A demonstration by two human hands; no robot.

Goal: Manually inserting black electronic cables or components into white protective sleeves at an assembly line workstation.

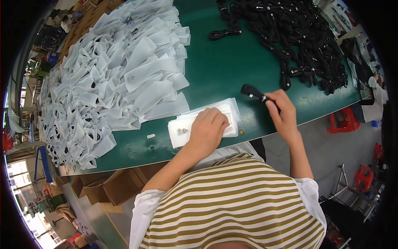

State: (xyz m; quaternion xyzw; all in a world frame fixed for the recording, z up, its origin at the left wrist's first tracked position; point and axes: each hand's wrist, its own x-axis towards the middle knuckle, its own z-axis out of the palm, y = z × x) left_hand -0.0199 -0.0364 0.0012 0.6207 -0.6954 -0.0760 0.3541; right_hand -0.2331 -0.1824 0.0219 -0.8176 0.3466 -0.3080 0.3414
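Cardboard boxes [108,185]: seen under the table's near edge at the left — their contents cannot be told.
Heap of pouches [112,70]: white, translucent, flat pouches are piled across the left half of the green table [215,70]; a small dark triangle mark is printed on several.
Small white tag [151,136]: laid alone on the table, between the heap and the stack.
Stack of pouches [180,129]: flat white pouches are squared up at the table's near edge, a dark triangle mark showing on the top one.
Left hand [207,130]: laid palm-down on the stack, fingers curled loosely, nothing gripped.
Coiled black cable [253,93]: held just above the table, right of the stack — a short, bundled black length with a pale band.
Right hand [282,114]: closed around the cable.
Cable pile [298,41]: many black coiled cables are heaped at the far right of the table.
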